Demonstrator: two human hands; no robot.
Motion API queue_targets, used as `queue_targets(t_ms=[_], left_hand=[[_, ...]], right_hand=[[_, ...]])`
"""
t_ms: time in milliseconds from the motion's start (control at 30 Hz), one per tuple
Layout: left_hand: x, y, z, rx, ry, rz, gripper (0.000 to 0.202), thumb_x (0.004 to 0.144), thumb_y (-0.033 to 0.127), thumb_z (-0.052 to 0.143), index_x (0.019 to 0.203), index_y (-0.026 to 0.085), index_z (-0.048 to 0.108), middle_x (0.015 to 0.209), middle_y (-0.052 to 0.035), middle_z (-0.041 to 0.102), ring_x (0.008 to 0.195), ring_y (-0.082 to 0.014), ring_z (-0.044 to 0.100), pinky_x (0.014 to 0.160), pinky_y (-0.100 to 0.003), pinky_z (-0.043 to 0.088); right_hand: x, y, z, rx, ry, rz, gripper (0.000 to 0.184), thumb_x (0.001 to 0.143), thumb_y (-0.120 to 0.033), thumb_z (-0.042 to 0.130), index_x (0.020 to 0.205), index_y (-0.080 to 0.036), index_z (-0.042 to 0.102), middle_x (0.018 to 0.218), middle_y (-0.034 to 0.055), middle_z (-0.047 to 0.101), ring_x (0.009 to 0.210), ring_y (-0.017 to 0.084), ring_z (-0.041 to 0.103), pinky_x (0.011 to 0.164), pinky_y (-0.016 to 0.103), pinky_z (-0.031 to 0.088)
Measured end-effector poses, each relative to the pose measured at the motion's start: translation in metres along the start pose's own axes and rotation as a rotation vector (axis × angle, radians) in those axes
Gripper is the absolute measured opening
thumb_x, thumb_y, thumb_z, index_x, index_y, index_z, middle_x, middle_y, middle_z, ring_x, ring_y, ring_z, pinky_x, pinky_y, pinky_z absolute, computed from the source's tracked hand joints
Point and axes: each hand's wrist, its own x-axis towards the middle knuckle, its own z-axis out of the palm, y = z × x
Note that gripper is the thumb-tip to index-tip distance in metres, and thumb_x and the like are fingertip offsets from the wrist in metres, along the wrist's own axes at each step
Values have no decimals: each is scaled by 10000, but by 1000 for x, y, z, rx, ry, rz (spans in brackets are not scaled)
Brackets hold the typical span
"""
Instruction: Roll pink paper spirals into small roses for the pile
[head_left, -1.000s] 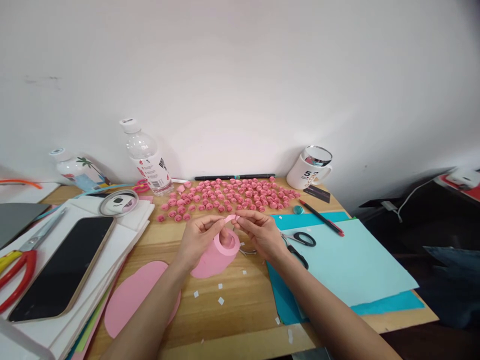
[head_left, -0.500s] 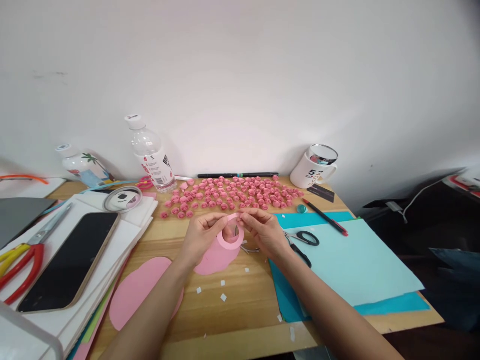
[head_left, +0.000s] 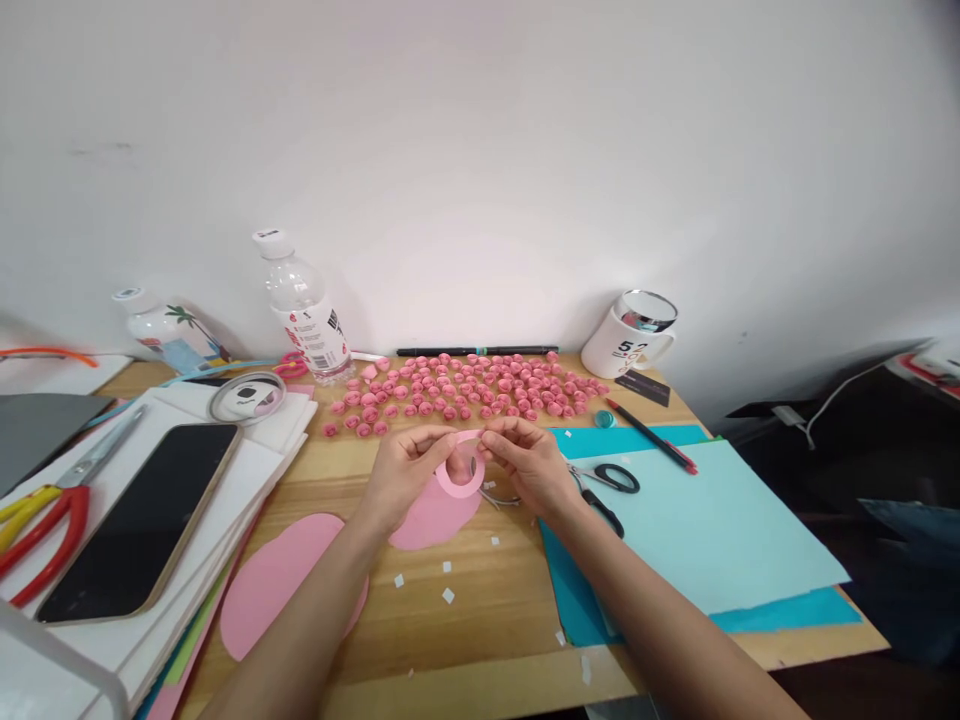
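Above the middle of the wooden desk (head_left: 480,610) both my hands pinch a curled pink paper strip (head_left: 462,472). My left hand (head_left: 405,472) holds its left side with thumb and fingers closed. My right hand (head_left: 529,465) grips the strip's top end at the right. The strip forms a loose ring between my fingertips. Under it lies a pink paper cut-out (head_left: 433,518). Behind my hands, several small pink rolled paper roses (head_left: 465,390) are spread over the desk.
Black-handled scissors (head_left: 604,490) lie on light blue paper sheets (head_left: 705,530) at the right. A white mug (head_left: 628,338), a red pencil (head_left: 649,434) and two bottles (head_left: 304,310) stand behind. A phone (head_left: 142,520) and red scissors (head_left: 45,515) rest on papers at the left. Another pink cut-out (head_left: 277,585) lies nearer.
The pink strip has been wound tighter: its ring is smaller and sits higher between my fingertips. Both hands stayed in nearly the same place.
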Motion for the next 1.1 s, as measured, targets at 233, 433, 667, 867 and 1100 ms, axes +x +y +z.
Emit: queue_targets(t_ms=[233,433,667,867,1100], left_hand=[[-1,4,0,14,2,13,178,799,276,570,782,144,688,556,11,599,555,-95,548,615,-207,436],[1,2,-1,24,32,11,184,799,284,564,782,141,678,569,3,609,551,-100,541,580,-207,416],[-1,2,0,15,-15,-12,199,788,300,574,767,139,690,582,-12,632,565,-119,567,632,-238,451],[-1,2,1,10,-14,-11,206,789,303,573,790,136,694,602,-18,649,587,-123,579,632,-236,450],[0,5,-1,22,13,-13,195,794,292,570,754,136,680,586,-8,624,565,-109,561,581,-211,434]], right_hand=[[1,0,1,64,65,18,149,610,-264,760,738,-204,712,673,-6,685,635,102,616,698,244,494],[0,-1,1,59,55,32,193,607,-247,763,789,-205,712,690,5,702,658,113,634,719,258,492],[-1,-1,2,-19,17,13,129,614,-255,760,673,-188,667,612,-17,647,563,92,570,583,226,453],[0,1,0,-27,30,-7,125,615,-258,764,692,-196,687,624,-16,657,589,98,584,593,221,453],[-1,0,2,24,25,47,180,617,-258,755,781,-203,704,696,8,703,668,118,636,684,244,480]])
